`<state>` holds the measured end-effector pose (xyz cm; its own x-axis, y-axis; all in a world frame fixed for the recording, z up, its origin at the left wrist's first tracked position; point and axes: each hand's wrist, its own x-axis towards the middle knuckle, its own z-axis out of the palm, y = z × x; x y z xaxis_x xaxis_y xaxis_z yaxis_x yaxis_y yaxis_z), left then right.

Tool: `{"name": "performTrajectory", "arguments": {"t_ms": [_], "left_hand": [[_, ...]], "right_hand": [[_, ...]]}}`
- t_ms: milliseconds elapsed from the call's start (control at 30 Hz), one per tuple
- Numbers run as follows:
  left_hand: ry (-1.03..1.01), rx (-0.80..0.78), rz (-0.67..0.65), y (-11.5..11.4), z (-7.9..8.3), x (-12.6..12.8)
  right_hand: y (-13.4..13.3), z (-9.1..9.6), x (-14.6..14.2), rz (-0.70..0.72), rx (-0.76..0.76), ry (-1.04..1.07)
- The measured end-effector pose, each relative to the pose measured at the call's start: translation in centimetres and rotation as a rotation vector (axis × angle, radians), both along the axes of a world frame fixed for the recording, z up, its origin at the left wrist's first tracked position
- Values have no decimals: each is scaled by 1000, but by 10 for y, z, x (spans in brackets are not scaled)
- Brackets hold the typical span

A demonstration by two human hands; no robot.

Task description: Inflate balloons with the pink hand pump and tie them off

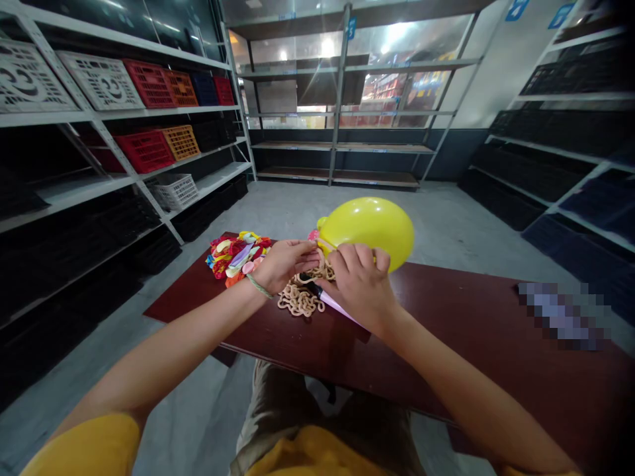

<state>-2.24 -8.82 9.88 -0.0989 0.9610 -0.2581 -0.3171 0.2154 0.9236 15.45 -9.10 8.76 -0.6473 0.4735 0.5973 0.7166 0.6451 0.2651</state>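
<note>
A yellow inflated balloon [372, 228] is just beyond my hands, above the table, its knotted end towards the left. My left hand [285, 264] has its thumb and fingers pinched together on a beige cord [300, 299] near that end. Most of the cord lies in a tangled heap under my hands. My right hand [364, 284] is closed in front of the balloon, its fingers curled; what it grips is hidden. Below its thumb lies a long lilac object with a black end [340, 309], partly covered. Left of my left hand is a heap of colourful deflated balloons [241, 258].
The dark red table [436, 311] spans in front of me. A pixelated object [560, 316] lies at its right end. Shelves with plastic crates [149, 151] stand on the left, metal racks [337, 119] at the back, and dark crates [560, 139] on the right.
</note>
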Motion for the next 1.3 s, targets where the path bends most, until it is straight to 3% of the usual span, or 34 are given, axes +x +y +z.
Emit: {"name": "performTrajectory", "arguments": {"t_ms": [167,333,533,667,733,867,1000,1133,1300], "left_hand": [[-34,-44,-33,-9,7,5],[43,-14,-58,-11,4,5],[139,13,-164,-8,-6,11],[182,-9,-301,-7,-9,14],[185,50,-285,-9,-11,15],[141,227,-126,-16,-20,21],[16,269,-87,-26,-29,31],[-86,254,-171,-32,-25,34],[-144,85,-345,-35,-13,28]], "right_hand": [[7,-13,-1,-7,57,46],[6,-13,10,57,79,33],[8,18,26,242,78,-13],[22,45,35,356,-104,49],[29,48,42,385,-206,145],[38,34,56,406,-329,395],[36,21,63,437,-321,479],[33,18,64,465,-166,439],[35,19,66,478,-75,352]]}}
